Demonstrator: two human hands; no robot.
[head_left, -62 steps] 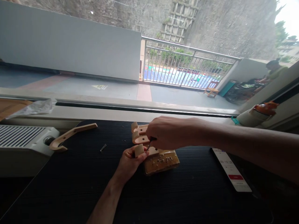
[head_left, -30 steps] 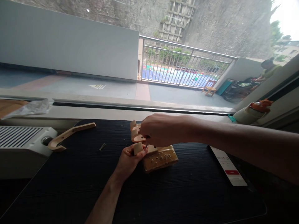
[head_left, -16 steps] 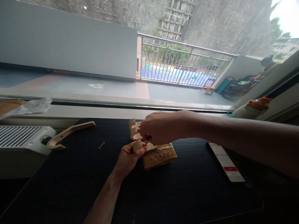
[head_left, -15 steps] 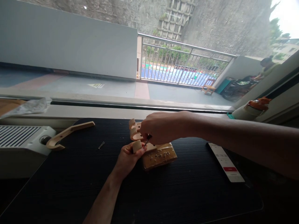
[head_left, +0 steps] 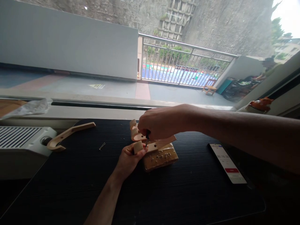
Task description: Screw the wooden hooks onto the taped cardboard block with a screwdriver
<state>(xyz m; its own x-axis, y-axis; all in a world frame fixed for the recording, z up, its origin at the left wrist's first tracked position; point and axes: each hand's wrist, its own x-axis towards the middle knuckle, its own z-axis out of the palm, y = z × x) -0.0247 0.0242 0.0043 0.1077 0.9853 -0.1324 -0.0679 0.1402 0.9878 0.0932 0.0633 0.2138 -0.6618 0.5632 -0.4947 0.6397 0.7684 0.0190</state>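
Observation:
My left hand (head_left: 130, 157) is closed around the curled end of a wooden hook (head_left: 152, 147), which rests over a tape-wrapped block (head_left: 161, 161). Several small bits of hardware lie on top of that block. In my closed right hand (head_left: 159, 123) is a screwdriver (head_left: 147, 137), its dark handle partly hidden by my fingers. The tip points down at the hook, right beside my left thumb. More curved wooden hooks (head_left: 134, 131) lie just behind, partly covered by my right hand.
At the table's left lies another wooden hook (head_left: 70, 129). Two small screws or pins (head_left: 102, 146) sit nearby. A phone (head_left: 227, 164) with a running timer lies at right. Behind the dark table (head_left: 187, 197) are a radiator (head_left: 25, 140), a windowsill and a window; a person is outside.
My right hand and forearm have lifted slightly, baring more of the screwdriver and of the hook's straight part. My left hand keeps its hold.

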